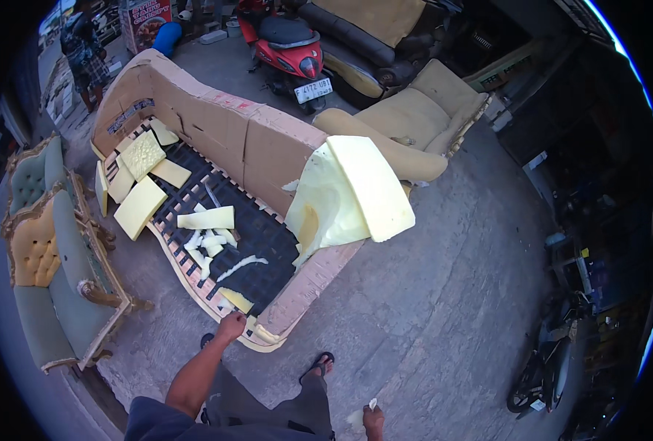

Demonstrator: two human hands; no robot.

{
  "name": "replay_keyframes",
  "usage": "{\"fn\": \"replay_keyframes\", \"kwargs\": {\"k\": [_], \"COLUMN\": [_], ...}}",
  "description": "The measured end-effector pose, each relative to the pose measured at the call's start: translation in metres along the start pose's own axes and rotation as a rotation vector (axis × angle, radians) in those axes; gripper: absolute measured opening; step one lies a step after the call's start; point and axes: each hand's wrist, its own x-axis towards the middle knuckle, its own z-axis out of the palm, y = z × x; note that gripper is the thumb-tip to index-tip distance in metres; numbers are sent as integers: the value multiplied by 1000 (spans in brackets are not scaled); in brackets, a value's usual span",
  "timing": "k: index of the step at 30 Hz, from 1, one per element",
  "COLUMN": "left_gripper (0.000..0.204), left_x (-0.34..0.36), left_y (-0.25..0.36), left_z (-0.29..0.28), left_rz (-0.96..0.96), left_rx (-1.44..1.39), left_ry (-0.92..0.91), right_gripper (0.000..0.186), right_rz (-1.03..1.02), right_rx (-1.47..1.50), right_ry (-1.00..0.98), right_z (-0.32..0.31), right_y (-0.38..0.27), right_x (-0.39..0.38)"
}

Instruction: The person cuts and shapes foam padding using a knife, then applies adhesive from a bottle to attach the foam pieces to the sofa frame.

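Observation:
My left hand (231, 325) is closed, its fingers curled at the near corner of a stripped sofa frame (275, 327). Whatever it may hold is hidden. Just beyond it lies a small yellow foam offcut (237, 300) on the frame's black webbing (257, 287). Low on the right, away from the sofa, my right hand (373, 424) is closed on a small white scrap (373, 403), too small to identify. Foam scraps (210, 242) and a foam strip (206, 218) rest on the webbing. A large foam sheet (370, 187) drapes over the sofa's right arm.
Foam blocks (141, 208) are piled at the sofa's far left end. Tufted armchairs (47, 279) stand at left, a beige sofa (407, 117) behind right. Farther back are a red scooter (286, 48) and a person (84, 55). A motorcycle (543, 375) stands at right.

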Motion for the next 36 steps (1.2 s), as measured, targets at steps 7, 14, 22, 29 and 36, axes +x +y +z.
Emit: {"fn": "replay_keyframes", "kwargs": {"k": [7, 14, 22, 29, 36], "left_gripper": [34, 39, 37, 65, 62], "left_x": [-3, -50, -11, 51, 92], "left_y": [258, 349, 342, 429, 480], "left_z": [163, 233, 199, 169, 211], "left_rz": [82, 349, -166, -160, -294], "left_rx": [-367, -253, -760, -1197, -1207], "left_ry": [-68, -219, 14, 423, 699], "right_gripper": [41, 36, 39, 41, 49], "right_rz": [-162, -382, -938, -1073, -1715], "right_rx": [144, 396, 63, 77, -289], "right_ry": [-61, 25, -92, -561, -301], "right_z": [-128, -258, -263, -262, -212], "right_y": [138, -121, -428, -609, -831], "right_x": [132, 253, 277, 287, 337]}}
